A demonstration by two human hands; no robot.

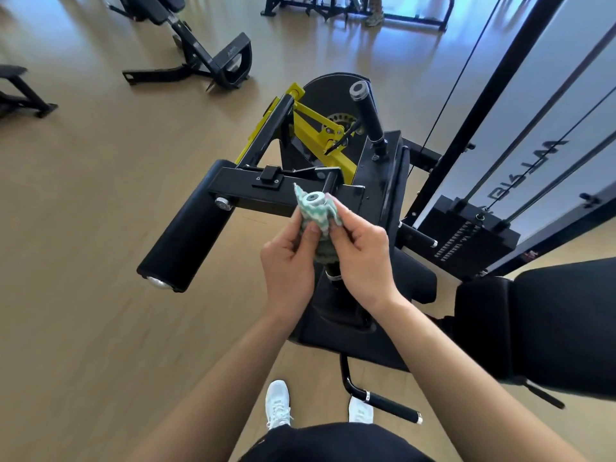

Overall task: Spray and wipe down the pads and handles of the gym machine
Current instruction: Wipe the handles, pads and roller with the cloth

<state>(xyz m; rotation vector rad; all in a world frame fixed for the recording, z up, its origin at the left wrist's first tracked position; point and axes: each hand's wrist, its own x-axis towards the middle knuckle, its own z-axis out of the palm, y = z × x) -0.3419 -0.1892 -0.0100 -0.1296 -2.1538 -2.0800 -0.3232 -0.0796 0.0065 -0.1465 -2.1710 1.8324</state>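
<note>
A green-and-white patterned cloth (316, 211) is wrapped around an upright handle of the black and yellow gym machine (320, 135); only the handle's grey end cap (312, 197) shows above the cloth. My left hand (290, 261) pinches the cloth from the left. My right hand (361, 258) grips it from the right, fingers curled round it. A black roller pad (186, 238) sticks out to the left. Another upright handle (366, 111) stands behind. The black seat pad (416, 278) lies under my right hand. No spray bottle is in view.
A weight stack (466, 235) with cables and a frame stands at the right, with a black back pad (550, 328) below it. A low adjusting lever (383, 401) juts out near my white shoes (278, 405). Other benches (200, 45) stand on the wooden floor beyond.
</note>
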